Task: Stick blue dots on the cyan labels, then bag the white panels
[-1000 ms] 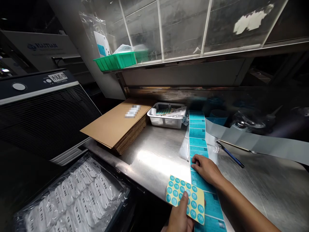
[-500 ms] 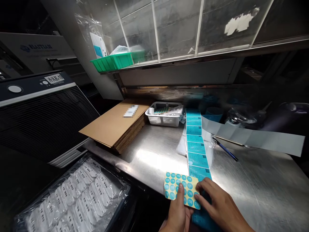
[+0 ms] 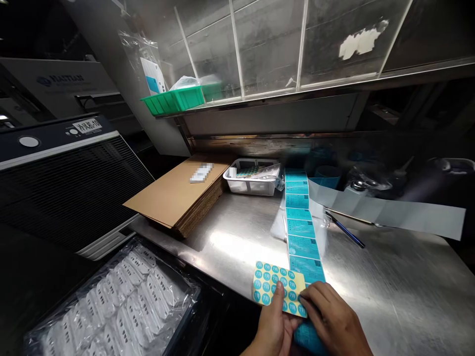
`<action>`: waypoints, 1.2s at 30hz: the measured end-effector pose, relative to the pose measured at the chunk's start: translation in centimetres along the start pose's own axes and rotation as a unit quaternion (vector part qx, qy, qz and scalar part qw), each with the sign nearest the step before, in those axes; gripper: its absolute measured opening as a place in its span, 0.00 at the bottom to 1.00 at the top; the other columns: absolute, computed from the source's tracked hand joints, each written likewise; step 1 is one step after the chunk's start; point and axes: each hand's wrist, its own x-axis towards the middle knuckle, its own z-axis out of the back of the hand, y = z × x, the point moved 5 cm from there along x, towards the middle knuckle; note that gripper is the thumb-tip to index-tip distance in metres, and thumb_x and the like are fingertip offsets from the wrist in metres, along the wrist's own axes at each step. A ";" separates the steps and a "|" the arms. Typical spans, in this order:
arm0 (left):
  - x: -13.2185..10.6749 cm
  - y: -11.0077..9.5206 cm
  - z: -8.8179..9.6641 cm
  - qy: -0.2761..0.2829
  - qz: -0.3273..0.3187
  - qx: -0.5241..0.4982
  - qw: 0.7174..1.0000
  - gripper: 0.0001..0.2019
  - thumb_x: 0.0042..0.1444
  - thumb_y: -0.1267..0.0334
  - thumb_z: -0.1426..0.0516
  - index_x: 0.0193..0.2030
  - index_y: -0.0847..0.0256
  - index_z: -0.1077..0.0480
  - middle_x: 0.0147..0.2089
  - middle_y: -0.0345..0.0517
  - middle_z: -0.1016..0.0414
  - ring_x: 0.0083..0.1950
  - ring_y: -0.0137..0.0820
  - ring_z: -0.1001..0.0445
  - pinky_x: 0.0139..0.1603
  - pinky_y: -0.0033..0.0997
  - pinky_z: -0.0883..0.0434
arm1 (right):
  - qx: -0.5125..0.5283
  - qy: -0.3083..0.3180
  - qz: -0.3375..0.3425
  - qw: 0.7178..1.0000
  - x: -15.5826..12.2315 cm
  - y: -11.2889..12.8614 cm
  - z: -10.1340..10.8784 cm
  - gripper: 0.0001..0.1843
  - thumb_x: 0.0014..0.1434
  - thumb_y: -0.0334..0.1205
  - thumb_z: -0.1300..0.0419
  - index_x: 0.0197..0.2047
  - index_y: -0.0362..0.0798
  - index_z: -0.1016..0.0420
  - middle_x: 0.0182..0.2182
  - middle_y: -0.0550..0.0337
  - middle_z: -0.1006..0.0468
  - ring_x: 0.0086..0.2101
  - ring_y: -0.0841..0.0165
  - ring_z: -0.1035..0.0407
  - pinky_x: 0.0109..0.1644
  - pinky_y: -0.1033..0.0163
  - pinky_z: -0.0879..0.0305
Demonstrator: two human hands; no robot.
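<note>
Before me I have a grey metal table, shiny and scratched (image 3: 401, 277). On it lie a stack of flat brown cardboard sheets (image 3: 172, 195), a white rectangular plastic basket (image 3: 249, 187) just beside, a thin clear plastic bag (image 3: 279, 227) under a long strip of turquoise rectangular labels (image 3: 301, 228), and a slim dark-blue pen (image 3: 346, 230).

Factory workshop: metal bench (image 3: 237, 215), cardboard stack (image 3: 174, 195), air cooler (image 3: 70, 188).

Pale-yellow sheet of round teal stickers (image 3: 289, 291), aslant, partly in front of a long teal label strip (image 3: 300, 228)
</note>
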 end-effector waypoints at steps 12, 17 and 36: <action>0.6 0.8 1.6 -0.067 0.016 -0.041 0.997 0.31 0.62 0.60 0.44 0.67 0.70 0.51 0.51 0.64 0.23 0.53 0.49 0.24 0.54 0.49 0.28 | 0.105 0.068 -0.111 0.986 7.0 -3.3 2.6 0.10 0.66 0.46 0.51 0.36 0.51 0.35 0.34 0.63 0.30 0.35 0.69 0.34 0.39 0.64 0.38; 0.5 1.5 2.6 -0.104 0.025 -0.042 0.993 0.35 0.61 0.60 0.44 0.68 0.73 0.55 0.46 0.65 0.21 0.47 0.51 0.21 0.53 0.51 0.27 | 0.040 0.078 -0.109 0.990 14.2 -7.3 2.1 0.04 0.60 0.39 0.45 0.33 0.49 0.33 0.35 0.62 0.28 0.37 0.67 0.34 0.41 0.62 0.40; 0.7 1.2 2.7 -0.043 0.049 0.016 0.998 0.33 0.63 0.50 0.50 0.65 0.76 0.48 0.50 0.71 0.24 0.47 0.51 0.22 0.43 0.43 0.27 | -0.056 0.102 -0.137 0.984 16.0 -7.9 0.2 0.06 0.64 0.38 0.46 0.38 0.47 0.31 0.35 0.61 0.28 0.35 0.69 0.33 0.41 0.60 0.37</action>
